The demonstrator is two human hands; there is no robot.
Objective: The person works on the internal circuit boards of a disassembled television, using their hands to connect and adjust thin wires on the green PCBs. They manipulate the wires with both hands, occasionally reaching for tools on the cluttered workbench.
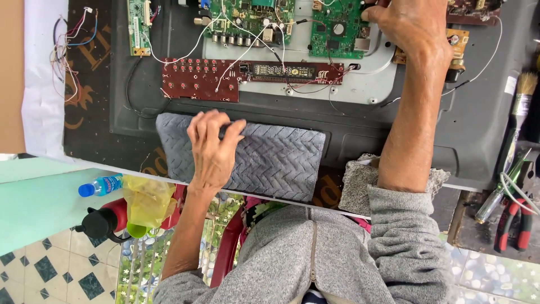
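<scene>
My left hand (214, 147) lies on a grey quilted cloth (281, 160) spread over the rear shell of an opened flat television (478, 124); its fingers curl over the cloth's far edge. My right hand (413, 25) reaches to the top of the view, by the right edge of a green circuit board (337, 31). Its fingertips are hidden, so I cannot tell what they hold. Between the hands, a long dark red button board (197, 79) with a display strip lies on the metal plate (365, 84). White wires run across the boards.
A narrow green board (138, 25) and loose coloured wires (70, 42) lie at the left. A paintbrush (520, 107), a screwdriver (500, 191) and red-handled pliers (514, 222) sit at the right. A plastic bottle (101, 186) and a yellow bag (147, 200) rest on a red chair below the table edge.
</scene>
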